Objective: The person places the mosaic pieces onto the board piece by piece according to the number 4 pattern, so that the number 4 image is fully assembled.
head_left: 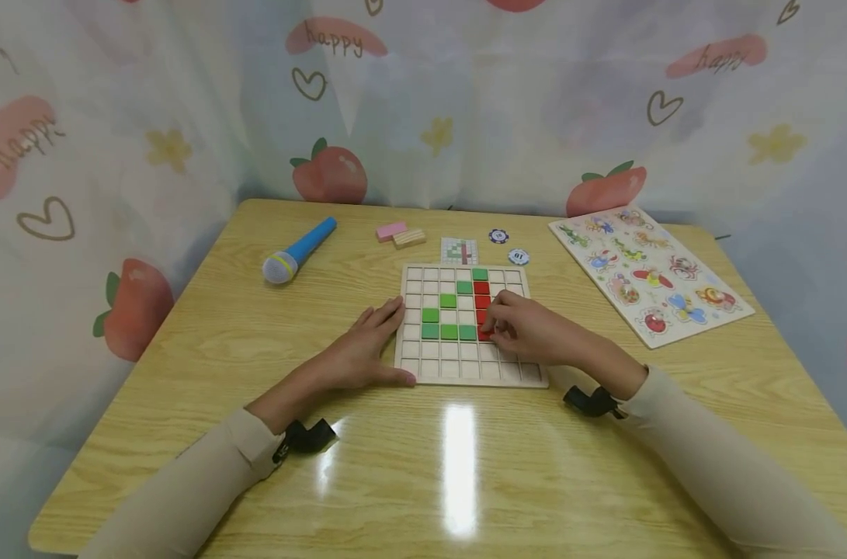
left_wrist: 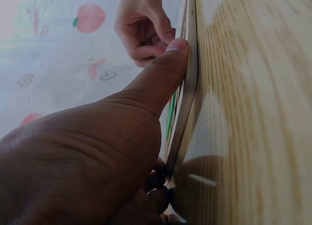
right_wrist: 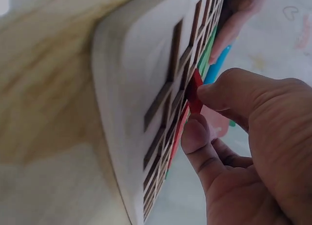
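We see bright, even overhead light in head view. Strong white glare streak on glossy surface [head_left: 459, 466], smaller glint beside it. Soft shadows under forearms. Edges bow from wide lens. Left wrist view: left hand [left_wrist: 83, 161] dark, underexposed, blurred. Right wrist view: near grid board [right_wrist: 131, 88] washed out, soft.

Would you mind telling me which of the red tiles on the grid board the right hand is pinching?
The lowest red tile in the column: the right hand pinches it beside the row of three green tiles, while the red tiles above sit untouched.
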`<action>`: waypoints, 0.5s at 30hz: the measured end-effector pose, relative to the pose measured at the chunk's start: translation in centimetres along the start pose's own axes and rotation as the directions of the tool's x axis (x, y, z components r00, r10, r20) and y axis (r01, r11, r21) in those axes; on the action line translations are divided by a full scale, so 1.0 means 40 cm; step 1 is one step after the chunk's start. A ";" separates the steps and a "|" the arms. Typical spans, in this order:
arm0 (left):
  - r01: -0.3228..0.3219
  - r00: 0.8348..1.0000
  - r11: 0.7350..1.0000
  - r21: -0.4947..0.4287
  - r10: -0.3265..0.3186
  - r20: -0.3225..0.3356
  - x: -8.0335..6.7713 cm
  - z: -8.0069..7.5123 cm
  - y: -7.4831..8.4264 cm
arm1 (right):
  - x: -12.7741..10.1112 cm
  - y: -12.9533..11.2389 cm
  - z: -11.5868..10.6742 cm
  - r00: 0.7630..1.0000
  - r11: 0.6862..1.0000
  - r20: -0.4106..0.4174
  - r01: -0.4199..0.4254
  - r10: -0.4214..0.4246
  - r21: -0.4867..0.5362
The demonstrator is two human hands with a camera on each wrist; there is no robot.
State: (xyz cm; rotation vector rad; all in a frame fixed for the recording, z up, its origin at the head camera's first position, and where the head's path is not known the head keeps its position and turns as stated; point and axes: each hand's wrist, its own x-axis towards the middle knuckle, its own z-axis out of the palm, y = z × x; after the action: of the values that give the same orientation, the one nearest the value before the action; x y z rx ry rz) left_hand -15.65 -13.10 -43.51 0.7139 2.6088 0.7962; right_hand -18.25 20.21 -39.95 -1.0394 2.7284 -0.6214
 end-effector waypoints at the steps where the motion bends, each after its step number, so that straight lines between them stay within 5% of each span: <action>1: 0.001 1.000 1.000 -0.001 -0.001 -0.001 0.000 0.000 0.000 | 0.000 -0.001 0.001 1.000 1.000 0.001 -0.004 0.004 0.001; 12: 0.011 1.000 1.000 0.003 -0.011 -0.002 0.000 0.000 0.004 | -0.029 0.008 0.006 1.000 1.000 -0.023 0.004 -0.004 0.007; 15: 0.004 1.000 1.000 0.004 -0.004 0.001 0.003 -0.001 0.005 | -0.074 0.014 -0.014 0.996 1.000 -0.091 0.007 -0.006 0.011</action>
State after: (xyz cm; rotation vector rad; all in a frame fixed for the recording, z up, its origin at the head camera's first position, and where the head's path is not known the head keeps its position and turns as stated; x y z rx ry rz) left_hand -15.70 -12.90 -43.37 0.7096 2.6104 0.7893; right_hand -16.51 22.73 -39.70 -1.0431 2.7958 -0.7012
